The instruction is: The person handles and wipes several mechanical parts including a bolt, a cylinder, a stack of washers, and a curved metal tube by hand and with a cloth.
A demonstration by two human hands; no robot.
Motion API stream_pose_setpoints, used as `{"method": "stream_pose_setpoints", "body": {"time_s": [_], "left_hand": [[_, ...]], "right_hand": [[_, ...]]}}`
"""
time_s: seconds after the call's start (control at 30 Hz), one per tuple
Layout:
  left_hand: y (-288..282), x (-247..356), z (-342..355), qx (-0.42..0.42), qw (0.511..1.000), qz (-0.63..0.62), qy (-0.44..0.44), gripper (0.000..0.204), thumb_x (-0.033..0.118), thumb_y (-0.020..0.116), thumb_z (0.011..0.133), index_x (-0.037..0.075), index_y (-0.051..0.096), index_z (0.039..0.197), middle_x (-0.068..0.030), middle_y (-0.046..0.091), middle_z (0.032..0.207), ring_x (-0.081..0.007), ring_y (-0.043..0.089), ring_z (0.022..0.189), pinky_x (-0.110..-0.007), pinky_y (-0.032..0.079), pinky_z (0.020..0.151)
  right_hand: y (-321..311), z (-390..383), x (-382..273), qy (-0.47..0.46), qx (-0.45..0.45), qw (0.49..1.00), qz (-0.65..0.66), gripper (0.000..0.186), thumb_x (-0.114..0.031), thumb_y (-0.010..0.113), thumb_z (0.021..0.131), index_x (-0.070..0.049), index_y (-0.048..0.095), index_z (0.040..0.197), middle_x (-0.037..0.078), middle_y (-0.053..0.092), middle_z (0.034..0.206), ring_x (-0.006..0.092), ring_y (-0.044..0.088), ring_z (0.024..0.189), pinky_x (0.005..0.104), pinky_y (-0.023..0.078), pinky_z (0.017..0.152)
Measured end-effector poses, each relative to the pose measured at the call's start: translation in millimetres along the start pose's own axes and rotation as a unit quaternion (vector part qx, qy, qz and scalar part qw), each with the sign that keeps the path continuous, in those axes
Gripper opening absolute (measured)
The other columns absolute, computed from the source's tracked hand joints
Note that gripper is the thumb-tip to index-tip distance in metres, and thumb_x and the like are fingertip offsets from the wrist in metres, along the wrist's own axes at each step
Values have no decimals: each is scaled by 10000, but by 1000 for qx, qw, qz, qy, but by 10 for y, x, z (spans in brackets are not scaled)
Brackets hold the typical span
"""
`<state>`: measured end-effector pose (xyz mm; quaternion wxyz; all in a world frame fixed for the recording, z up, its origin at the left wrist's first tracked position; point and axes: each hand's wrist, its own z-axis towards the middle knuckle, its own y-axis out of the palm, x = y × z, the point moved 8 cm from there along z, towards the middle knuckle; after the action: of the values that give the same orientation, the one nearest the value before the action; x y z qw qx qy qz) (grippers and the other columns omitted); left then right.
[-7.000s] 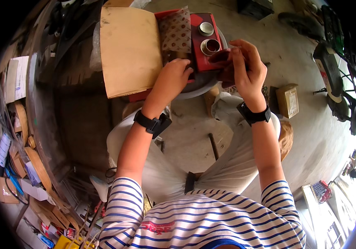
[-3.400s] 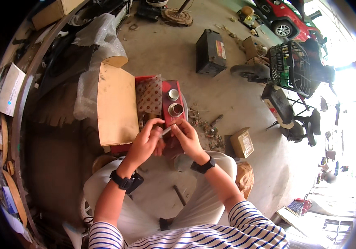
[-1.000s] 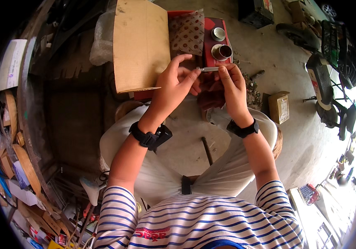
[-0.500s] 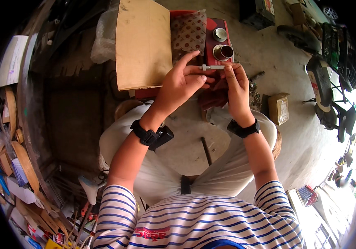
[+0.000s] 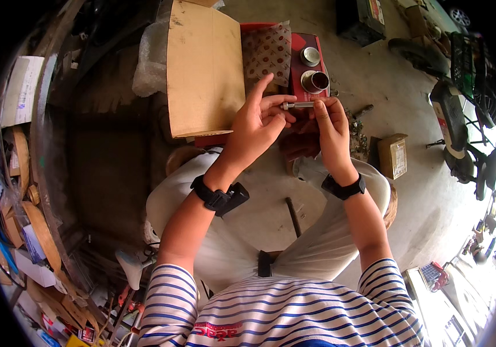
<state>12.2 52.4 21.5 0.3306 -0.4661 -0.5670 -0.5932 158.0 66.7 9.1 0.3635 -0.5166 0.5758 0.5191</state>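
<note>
My right hand (image 5: 333, 121) pinches a slim silver metal bolt (image 5: 301, 105) by its right end, between thumb and fingers. The bolt lies roughly level, and its wider hex-shaped end points left. At that end, the fingers of my left hand (image 5: 256, 124) touch the metal. Its index finger stretches away from me, and the thumb sits just below the bolt, apart from it. Beyond my hands, two round metal parts stand on a red box (image 5: 297, 40): an open cylindrical cup (image 5: 315, 82) and a smaller silver cap (image 5: 310, 56). A dark red cloth (image 5: 301, 146) hangs under my hands.
An upright cardboard flap (image 5: 204, 69) rises left of the red box, with bubble wrap (image 5: 151, 61) behind it. Patterned paper (image 5: 268, 52) lies in the box. A small carton (image 5: 393, 156) and loose metal bits (image 5: 356, 130) are on the floor at right.
The whole view has shifted slightly, so everything appears a little lower and further right. My left fingers have curled closer around the bolt's wide end. The right hand keeps its pinch.
</note>
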Motion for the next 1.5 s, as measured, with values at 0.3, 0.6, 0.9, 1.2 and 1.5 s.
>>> {"method": "stream_pose_setpoints", "body": {"time_s": [0.3, 0.6, 0.9, 1.2, 1.5], "left_hand": [[-44, -22, -49, -51, 980, 150, -123, 397, 284, 373, 1022, 40, 411, 1333, -75, 636, 800, -75, 556, 600, -205, 442, 549], [-77, 155, -11, 57, 984, 151, 81, 324, 55, 632, 884, 48, 521, 1188, -5, 607, 770, -76, 553, 640, -201, 434, 559], [-78, 95, -12, 91, 983, 123, 104, 333, 83, 612, 905, 30, 499, 1215, -25, 623, 835, -77, 587, 674, -202, 476, 591], [-141, -32, -47, 52, 994, 44, -82, 240, 188, 555, 953, 29, 555, 1132, -20, 621, 810, -74, 579, 657, -200, 461, 576], [-78, 37, -27, 22, 996, 87, 5, 259, 29, 576, 909, 20, 519, 1162, -41, 619, 869, -115, 614, 778, -229, 519, 735]], "right_hand": [[38, -9, 9, 13, -19, 1000, 10, 189, -219, 508, 979, -37, 469, 1016, 22, 527, 847, 89, 591, 639, 202, 480, 571], [40, -20, -31, 27, -28, 999, 35, 188, -224, 503, 981, -43, 467, 1010, 17, 528, 851, 79, 595, 654, 198, 486, 581], [89, -34, -30, 48, -29, 998, 41, 199, -260, 486, 987, -61, 464, 990, 19, 533, 850, 101, 610, 652, 221, 510, 560], [67, -15, -68, 30, -37, 998, 36, 212, -271, 487, 986, -59, 470, 995, 26, 538, 849, 107, 617, 667, 218, 511, 580], [28, -13, -16, 54, -19, 997, 42, 213, -269, 495, 983, -57, 473, 992, 23, 539, 851, 99, 610, 659, 213, 505, 574]]}}
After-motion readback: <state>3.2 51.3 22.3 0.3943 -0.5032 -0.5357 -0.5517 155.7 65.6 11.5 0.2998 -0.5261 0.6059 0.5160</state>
